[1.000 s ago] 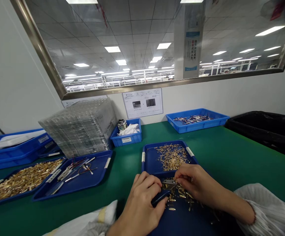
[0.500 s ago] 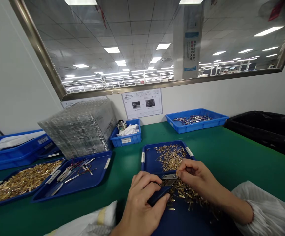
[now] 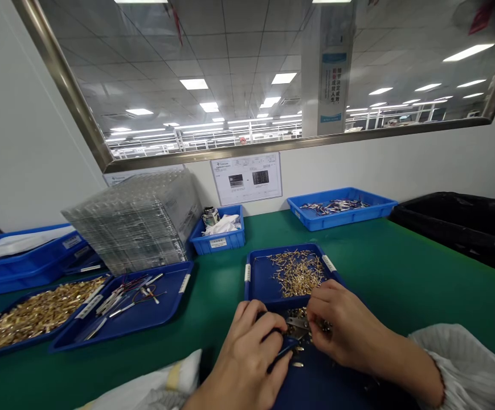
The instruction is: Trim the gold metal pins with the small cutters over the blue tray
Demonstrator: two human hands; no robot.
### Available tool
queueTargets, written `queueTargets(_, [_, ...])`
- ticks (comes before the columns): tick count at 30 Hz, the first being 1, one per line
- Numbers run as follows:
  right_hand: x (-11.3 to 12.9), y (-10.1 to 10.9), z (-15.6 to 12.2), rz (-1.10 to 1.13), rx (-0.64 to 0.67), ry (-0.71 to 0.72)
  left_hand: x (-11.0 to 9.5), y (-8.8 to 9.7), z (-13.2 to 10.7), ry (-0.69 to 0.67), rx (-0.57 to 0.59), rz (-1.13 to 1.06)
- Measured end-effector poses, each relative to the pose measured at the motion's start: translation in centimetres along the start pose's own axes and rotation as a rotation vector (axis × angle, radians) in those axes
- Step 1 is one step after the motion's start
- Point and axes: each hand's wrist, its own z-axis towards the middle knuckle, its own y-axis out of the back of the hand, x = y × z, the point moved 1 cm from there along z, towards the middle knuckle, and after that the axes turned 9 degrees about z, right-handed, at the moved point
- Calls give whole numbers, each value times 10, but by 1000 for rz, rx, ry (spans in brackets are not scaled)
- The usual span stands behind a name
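Note:
My left hand [image 3: 247, 356] is closed around the dark blue handles of a pair of pliers [image 3: 297, 323], whose metal jaws point right. Pinched fingers of my right hand [image 3: 345, 326] meet the jaw tips; whatever lies between them is hidden. Both hands are over the near dark blue tray [image 3: 315, 387], where small gold-coloured metal pieces [image 3: 298, 365] lie under and around the pliers. Just beyond, a second blue tray [image 3: 264, 282] holds a heap of thin gold-coloured pins [image 3: 301, 274].
Left stand a tray of pens and wired parts [image 3: 157, 307], a tray of gold pieces [image 3: 37, 319] and stacked clear plastic trays [image 3: 144, 228]. At the back are a small blue bin [image 3: 217, 244] and a blue tray [image 3: 345, 217]. A black-lined bin [image 3: 456, 228] is right.
My right hand has shifted slightly down, now covering more of the gold pieces. The pliers have dropped a little lower, and my left fingers have curled further over the handles.

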Motion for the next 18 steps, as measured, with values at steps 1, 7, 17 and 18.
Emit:
queueTargets(1, [0,-1,0,-17,-1,8,0,0,0,-23,-1,15])
queueTargets(7, [1,6,1,60,57,-34,1,-2,-1,27,-4,-26])
queueTargets(17, [-27,43,4,72,-40,-254,7,-6,2,292,59,-96])
queueTargets(18, [-30,47,1,80,35,-297,8,-7,2,303,60,-93])
